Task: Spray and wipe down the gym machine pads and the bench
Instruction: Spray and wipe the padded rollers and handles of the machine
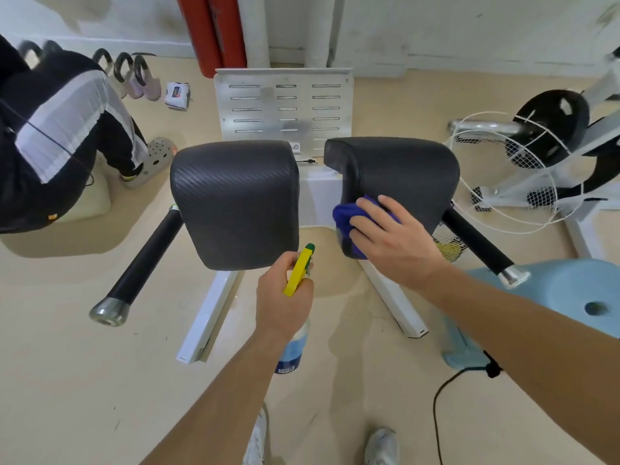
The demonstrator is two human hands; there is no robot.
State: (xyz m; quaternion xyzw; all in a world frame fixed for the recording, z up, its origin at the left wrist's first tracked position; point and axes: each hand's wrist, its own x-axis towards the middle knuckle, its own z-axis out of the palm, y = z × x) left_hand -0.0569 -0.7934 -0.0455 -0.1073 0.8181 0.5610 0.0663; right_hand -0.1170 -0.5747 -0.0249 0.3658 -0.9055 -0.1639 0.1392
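Two black textured pads sit side by side on a white machine frame: the left pad (235, 199) and the right pad (402, 172). My right hand (392, 243) presses a blue cloth (349, 216) flat against the right pad's near left side. Just below the gap between the pads, my left hand (285, 293) grips a spray bottle (297, 340) with a yellow and green trigger head; its nozzle points up toward the pads. The bottle's lower part, clear with blue liquid and a label, hangs beneath my wrist.
Black handlebars with chrome ends stick out at the left (141, 263) and right (476, 243). A metal footplate (285, 105) stands behind the pads. A person in black (57, 139) crouches at the left. At the right lie a white fan guard (503, 176), a weight plate (553, 122) and a light blue stool (570, 290).
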